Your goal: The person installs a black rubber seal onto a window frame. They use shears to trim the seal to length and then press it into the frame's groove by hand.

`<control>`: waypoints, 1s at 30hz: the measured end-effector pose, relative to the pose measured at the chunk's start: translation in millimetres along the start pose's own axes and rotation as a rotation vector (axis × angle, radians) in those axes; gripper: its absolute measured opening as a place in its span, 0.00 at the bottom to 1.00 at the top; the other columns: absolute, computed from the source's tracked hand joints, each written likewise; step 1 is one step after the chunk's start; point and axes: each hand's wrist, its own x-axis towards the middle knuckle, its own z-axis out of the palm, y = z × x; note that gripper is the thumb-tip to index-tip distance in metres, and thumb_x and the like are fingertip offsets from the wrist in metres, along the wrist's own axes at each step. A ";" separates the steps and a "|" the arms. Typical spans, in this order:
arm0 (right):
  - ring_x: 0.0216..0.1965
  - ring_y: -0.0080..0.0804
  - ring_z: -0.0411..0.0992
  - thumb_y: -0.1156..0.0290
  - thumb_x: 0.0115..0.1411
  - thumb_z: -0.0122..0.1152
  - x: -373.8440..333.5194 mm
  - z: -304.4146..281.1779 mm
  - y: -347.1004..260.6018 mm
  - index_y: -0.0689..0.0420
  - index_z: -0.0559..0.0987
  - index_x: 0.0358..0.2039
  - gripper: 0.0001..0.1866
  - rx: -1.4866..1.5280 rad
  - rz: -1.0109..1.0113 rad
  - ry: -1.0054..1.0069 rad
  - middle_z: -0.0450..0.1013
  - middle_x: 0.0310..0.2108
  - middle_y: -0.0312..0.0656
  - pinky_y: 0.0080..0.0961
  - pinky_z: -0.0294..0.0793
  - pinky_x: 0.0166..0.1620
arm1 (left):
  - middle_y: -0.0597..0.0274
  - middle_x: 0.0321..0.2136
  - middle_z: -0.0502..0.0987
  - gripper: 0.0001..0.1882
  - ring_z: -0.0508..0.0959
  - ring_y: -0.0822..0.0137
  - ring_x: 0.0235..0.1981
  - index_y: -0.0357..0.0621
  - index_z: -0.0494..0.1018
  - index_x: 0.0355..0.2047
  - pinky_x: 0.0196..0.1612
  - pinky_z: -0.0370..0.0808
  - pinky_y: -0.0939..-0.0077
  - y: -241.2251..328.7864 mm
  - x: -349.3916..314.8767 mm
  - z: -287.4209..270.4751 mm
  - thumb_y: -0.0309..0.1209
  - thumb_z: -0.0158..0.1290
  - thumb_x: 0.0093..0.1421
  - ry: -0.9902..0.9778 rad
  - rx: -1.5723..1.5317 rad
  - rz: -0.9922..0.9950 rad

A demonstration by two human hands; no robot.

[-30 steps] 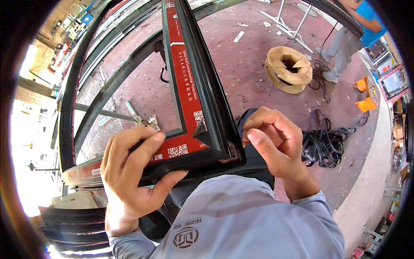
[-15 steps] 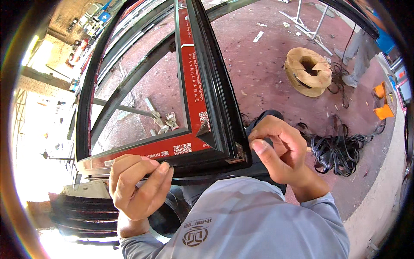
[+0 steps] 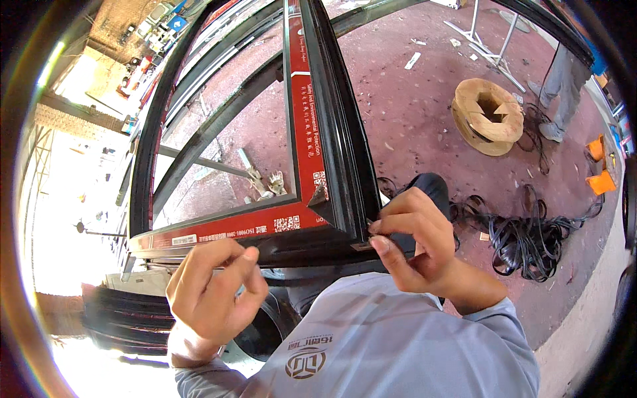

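In front of me stands a black window frame [image 3: 345,146], its inner faces covered with red printed film [image 3: 302,126]. At its near right corner is my right hand [image 3: 418,245], thumb and forefinger pinched at the edge on what looks like the end of a black rubber strip [image 3: 372,224]; the fingers hide most of it. My left hand [image 3: 215,292] is beside the frame's near lower bar, left of the corner. Its fingers are curled in, and whatever they may hold is hidden.
On the red floor to the right lie a wooden spool [image 3: 488,119] and a tangle of black strip [image 3: 531,232]. A person's legs [image 3: 561,86] and orange pieces [image 3: 601,180] are farther right. A white metal stand [image 3: 488,46] is behind. Dark profiles [image 3: 126,325] are stacked at lower left.
My right hand has shifted left and down onto the frame's corner, its finger and thumb now against the edge. The left hand has turned slightly and lowered. The whole view has shifted a little.
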 end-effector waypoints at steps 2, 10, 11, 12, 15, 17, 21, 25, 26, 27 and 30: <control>0.29 0.39 0.72 0.82 0.53 0.69 -1.8 2.6 3.5 0.60 0.79 0.38 0.12 -0.037 -0.045 -0.006 0.76 0.31 0.45 0.32 0.69 0.34 | 0.59 0.32 0.78 0.21 0.81 0.62 0.27 0.39 0.81 0.39 0.29 0.80 0.71 6.1 -0.5 -9.3 0.16 0.65 0.41 -0.016 -0.041 0.017; 0.29 0.40 0.73 0.82 0.52 0.69 -1.5 7.4 5.0 0.60 0.78 0.37 0.12 -0.053 -0.070 -0.008 0.77 0.31 0.44 0.33 0.69 0.34 | 0.62 0.31 0.79 0.18 0.82 0.65 0.24 0.48 0.82 0.40 0.27 0.82 0.72 14.5 -20.0 -29.2 0.27 0.71 0.47 0.021 -0.285 0.192; 0.29 0.40 0.73 0.82 0.53 0.69 -2.3 5.9 5.3 0.60 0.78 0.37 0.12 -0.067 -0.070 -0.011 0.77 0.31 0.44 0.33 0.69 0.34 | 0.62 0.31 0.80 0.18 0.83 0.65 0.24 0.48 0.82 0.41 0.26 0.82 0.73 13.9 -20.6 -24.9 0.27 0.71 0.48 0.061 -0.325 0.184; 0.29 0.40 0.73 0.81 0.53 0.69 -2.7 5.1 5.3 0.60 0.78 0.37 0.11 -0.080 -0.069 -0.013 0.77 0.31 0.44 0.33 0.69 0.34 | 0.63 0.32 0.80 0.18 0.83 0.66 0.24 0.49 0.82 0.41 0.25 0.81 0.73 14.2 -21.5 -18.2 0.27 0.71 0.48 0.100 -0.363 0.173; 0.29 0.40 0.73 0.81 0.54 0.69 -3.4 5.6 7.4 0.61 0.78 0.37 0.11 -0.080 -0.062 -0.009 0.77 0.31 0.44 0.32 0.69 0.34 | 0.62 0.32 0.80 0.18 0.83 0.67 0.23 0.49 0.80 0.41 0.24 0.81 0.75 12.6 -25.0 -6.4 0.25 0.70 0.49 0.073 -0.444 0.113; 0.29 0.40 0.73 0.81 0.54 0.69 -2.5 5.4 6.2 0.60 0.78 0.36 0.10 -0.075 -0.051 -0.012 0.77 0.31 0.44 0.32 0.69 0.35 | 0.61 0.33 0.81 0.17 0.83 0.68 0.23 0.48 0.79 0.40 0.24 0.81 0.77 9.9 -29.0 0.9 0.23 0.69 0.48 0.007 -0.491 0.062; 0.29 0.40 0.71 0.81 0.53 0.72 3.3 0.6 2.6 0.58 0.78 0.36 0.12 -0.049 -0.011 -0.040 0.76 0.31 0.43 0.33 0.68 0.32 | 0.54 0.34 0.77 0.17 0.79 0.67 0.30 0.41 0.77 0.40 0.34 0.78 0.75 1.0 -36.2 15.0 0.18 0.64 0.48 -0.108 -0.819 -0.182; 0.29 0.41 0.71 0.81 0.53 0.72 18.3 -9.7 0.0 0.58 0.79 0.35 0.11 -0.064 -0.016 -0.125 0.76 0.30 0.42 0.32 0.69 0.32 | 0.53 0.36 0.74 0.17 0.74 0.68 0.33 0.34 0.75 0.45 0.38 0.73 0.75 3.3 -36.1 21.2 0.14 0.54 0.53 -0.231 -1.147 -0.376; 0.28 0.40 0.72 0.81 0.53 0.72 24.3 -15.2 -3.3 0.58 0.79 0.35 0.11 -0.080 -0.019 -0.157 0.76 0.30 0.42 0.32 0.69 0.32 | 0.54 0.35 0.73 0.17 0.72 0.69 0.30 0.33 0.75 0.46 0.34 0.72 0.77 -0.3 -37.4 22.5 0.16 0.51 0.55 -0.254 -1.237 -0.392; 0.28 0.40 0.72 0.80 0.54 0.72 31.1 -19.8 -7.3 0.58 0.79 0.35 0.11 -0.096 -0.021 -0.189 0.76 0.30 0.42 0.32 0.69 0.32 | 0.54 0.35 0.74 0.15 0.72 0.69 0.30 0.33 0.75 0.46 0.33 0.71 0.77 -4.0 -37.9 22.6 0.18 0.52 0.56 -0.236 -1.214 -0.376; 0.29 0.43 0.72 0.77 0.53 0.74 56.3 -28.1 -26.1 0.58 0.77 0.33 0.11 -0.119 0.026 -0.361 0.74 0.29 0.42 0.36 0.69 0.32 | 0.57 0.31 0.75 0.10 0.71 0.70 0.26 0.35 0.76 0.42 0.29 0.68 0.76 -8.2 -29.9 15.9 0.27 0.56 0.62 -0.119 -1.086 -0.313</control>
